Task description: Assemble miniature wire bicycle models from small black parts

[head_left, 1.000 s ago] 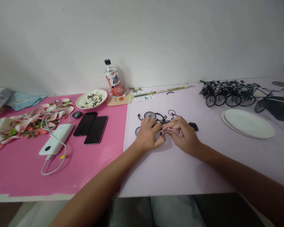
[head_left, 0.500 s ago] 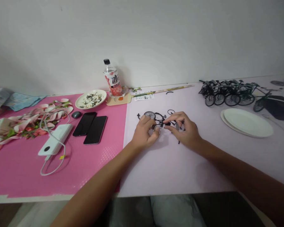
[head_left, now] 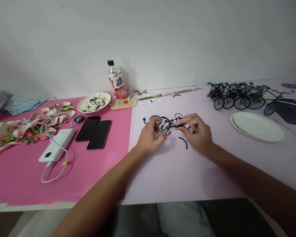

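Both my hands meet over the pale lilac table mat (head_left: 177, 171). My left hand (head_left: 150, 138) and my right hand (head_left: 197, 133) each pinch one end of a small black model bicycle frame (head_left: 169, 125), held just above the mat. A spoked wheel (head_left: 155, 118) and other small black parts lie right behind my fingers. A curved black mudguard piece (head_left: 184, 142) lies on the mat below my right hand.
A row of finished model bicycles (head_left: 236, 97) stands at the back right, with white plates (head_left: 258, 126) in front. On the pink mat (head_left: 27, 184) lie two phones (head_left: 93, 129), a power bank with cable (head_left: 55, 144), artificial flowers (head_left: 27, 126), a dish (head_left: 95, 102) and a bottle (head_left: 117, 82).
My hands have lifted the frame slightly and moved apart. The curved black piece, hidden under my right hand before, now lies uncovered on the mat.
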Motion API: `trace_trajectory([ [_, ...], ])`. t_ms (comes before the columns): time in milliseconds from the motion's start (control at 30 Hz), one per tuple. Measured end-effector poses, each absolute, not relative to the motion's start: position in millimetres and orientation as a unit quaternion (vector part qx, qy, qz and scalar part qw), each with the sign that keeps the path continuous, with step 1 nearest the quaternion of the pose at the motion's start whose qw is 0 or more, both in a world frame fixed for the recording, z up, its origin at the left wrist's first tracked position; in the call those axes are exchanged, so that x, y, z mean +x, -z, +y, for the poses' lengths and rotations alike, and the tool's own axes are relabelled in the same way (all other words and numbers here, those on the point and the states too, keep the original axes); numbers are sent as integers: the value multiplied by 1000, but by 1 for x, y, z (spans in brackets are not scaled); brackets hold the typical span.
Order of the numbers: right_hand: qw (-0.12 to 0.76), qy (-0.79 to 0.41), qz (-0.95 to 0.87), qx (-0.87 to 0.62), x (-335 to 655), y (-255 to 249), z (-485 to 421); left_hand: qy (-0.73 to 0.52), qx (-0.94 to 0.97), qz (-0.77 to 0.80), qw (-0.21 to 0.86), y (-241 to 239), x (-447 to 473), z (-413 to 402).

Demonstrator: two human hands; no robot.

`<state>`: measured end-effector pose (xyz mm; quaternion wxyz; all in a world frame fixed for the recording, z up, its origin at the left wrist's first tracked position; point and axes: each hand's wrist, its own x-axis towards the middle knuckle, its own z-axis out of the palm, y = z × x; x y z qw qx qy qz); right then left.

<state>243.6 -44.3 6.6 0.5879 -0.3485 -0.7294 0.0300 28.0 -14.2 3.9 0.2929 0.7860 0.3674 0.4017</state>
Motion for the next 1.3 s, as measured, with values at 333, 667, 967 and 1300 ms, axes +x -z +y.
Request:
trace_trajectory([
  [333, 604, -64, -703, -370, 241, -4, -45, -381, 786, 418, 249, -8, 32, -15],
  [667, 590, -91, -709, -375, 242, -1, -45, -322, 812, 412, 258, -16, 36, -17],
  [967, 597, -102, -707, -365, 239, -2, -47, -320, 839, 367, 243, -13, 31, -14],
  [1300, 604, -114, -696, -372, 240, 0, -46, -297, 820, 369, 321, -18, 27, -16],
])
